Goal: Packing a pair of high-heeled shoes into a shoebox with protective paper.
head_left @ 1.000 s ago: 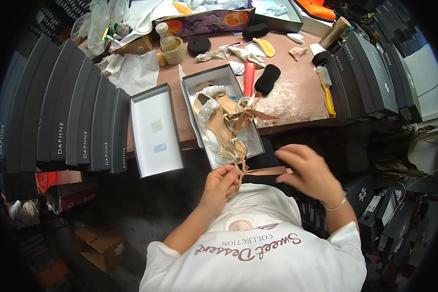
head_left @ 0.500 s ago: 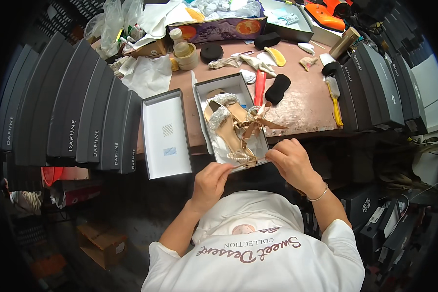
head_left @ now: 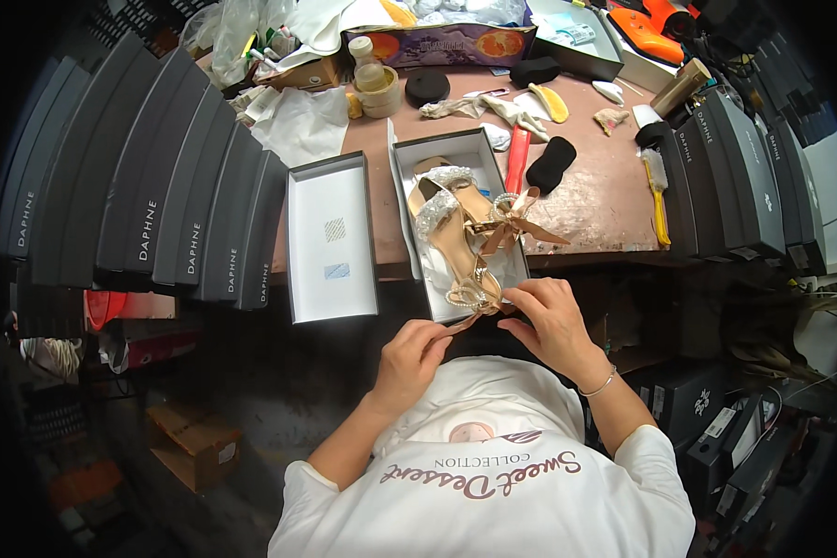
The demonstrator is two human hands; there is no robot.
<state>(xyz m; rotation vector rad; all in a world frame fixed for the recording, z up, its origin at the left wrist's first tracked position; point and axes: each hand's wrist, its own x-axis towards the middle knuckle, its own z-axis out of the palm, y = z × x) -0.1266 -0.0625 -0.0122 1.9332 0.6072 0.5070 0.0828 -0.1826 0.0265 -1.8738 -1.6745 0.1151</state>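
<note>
A pair of beige-gold sandals [head_left: 453, 244] with sparkly toe straps lies in an open shoe box [head_left: 465, 147] at the table's front edge. Brown satin ribbon and pearl trim sit at each ankle end. My left hand [head_left: 411, 367] is closed, pinching one end of the near sandal's ribbon [head_left: 463, 325] just off the box's front edge. At the box's front right corner, my right hand [head_left: 551, 325] has bent fingers on the same ribbon beside the pearl bow [head_left: 471, 293]; its thumb sits lower, a little apart. The far sandal's ribbon bow [head_left: 516, 223] hangs over the box's right side.
Left of the box lies the white-lined lid [head_left: 330, 209], overhanging the table edge. Dark shoe boxes stand in rows at left [head_left: 167, 186] and right [head_left: 730, 177]. Behind are a red tool [head_left: 518, 158], black pads [head_left: 551, 165], a yellow-handled brush [head_left: 658, 200] and cloths [head_left: 493, 112].
My left hand has drawn the ribbon slightly right and down. My right hand has moved left and in, onto the ribbon by the bow. The view has shifted a little.
</note>
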